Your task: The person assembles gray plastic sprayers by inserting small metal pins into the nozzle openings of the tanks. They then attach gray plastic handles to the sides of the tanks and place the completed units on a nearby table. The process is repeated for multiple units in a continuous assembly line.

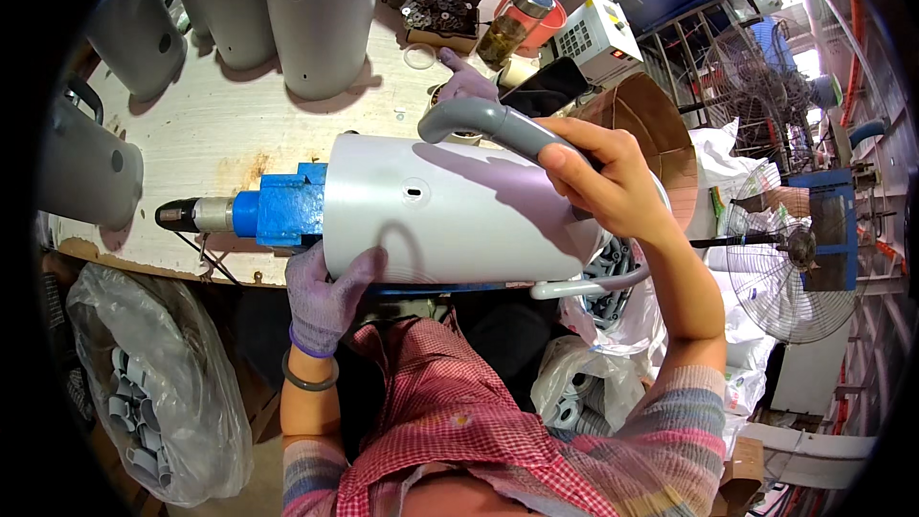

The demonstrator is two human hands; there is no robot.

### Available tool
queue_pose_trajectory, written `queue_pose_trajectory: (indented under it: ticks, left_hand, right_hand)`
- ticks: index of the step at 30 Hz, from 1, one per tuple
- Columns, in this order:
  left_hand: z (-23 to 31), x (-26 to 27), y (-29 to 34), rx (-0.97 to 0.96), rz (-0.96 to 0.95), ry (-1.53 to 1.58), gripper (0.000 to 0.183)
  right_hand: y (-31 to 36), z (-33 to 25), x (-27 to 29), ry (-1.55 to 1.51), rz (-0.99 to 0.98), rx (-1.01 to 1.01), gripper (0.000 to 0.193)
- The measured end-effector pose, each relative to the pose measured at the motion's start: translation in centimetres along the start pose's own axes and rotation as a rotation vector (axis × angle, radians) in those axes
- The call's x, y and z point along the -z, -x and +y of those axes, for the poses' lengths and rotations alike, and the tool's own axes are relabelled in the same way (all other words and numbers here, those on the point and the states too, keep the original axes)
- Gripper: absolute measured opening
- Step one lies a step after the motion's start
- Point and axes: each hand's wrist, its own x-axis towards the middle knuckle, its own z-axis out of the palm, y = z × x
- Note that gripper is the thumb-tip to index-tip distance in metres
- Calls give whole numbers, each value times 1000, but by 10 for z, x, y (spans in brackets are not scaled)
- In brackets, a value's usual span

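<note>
A light-grey cylindrical housing [459,220] lies on its side over a blue metal fixture [292,205] at the bench's near edge. My left hand [328,295], in a purple knit glove, holds the housing's left rim, thumb on its near side and fingers partly hidden. My bare right hand [608,172] is closed around a dark-grey curved handle [503,129] above the housing's right part. Whether the handle is fastened there I cannot tell. Another grey curved handle [613,281] shows along the housing's near right side.
Several grey housings [321,19] stand at the back left. A black-tipped tool [196,214] extends left of the fixture. Behind the housing are a purple glove [466,78], a box of small metal parts [439,19] and a jar [515,27]. A bag of parts [158,393] and a fan [795,249] flank the bench.
</note>
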Motion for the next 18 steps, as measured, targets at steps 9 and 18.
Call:
queue_pose_trajectory:
  ticks: [9, 18]
  left_hand:
    - [-1, -7, 12, 63, 35, 188, 30]
    - [-6, -19, 22, 82, 106, 248, 40]
  right_hand:
    - [4, 4, -7, 3, 41, 77, 35]
    - [-5, -9, -1, 340, -120, 109, 51]
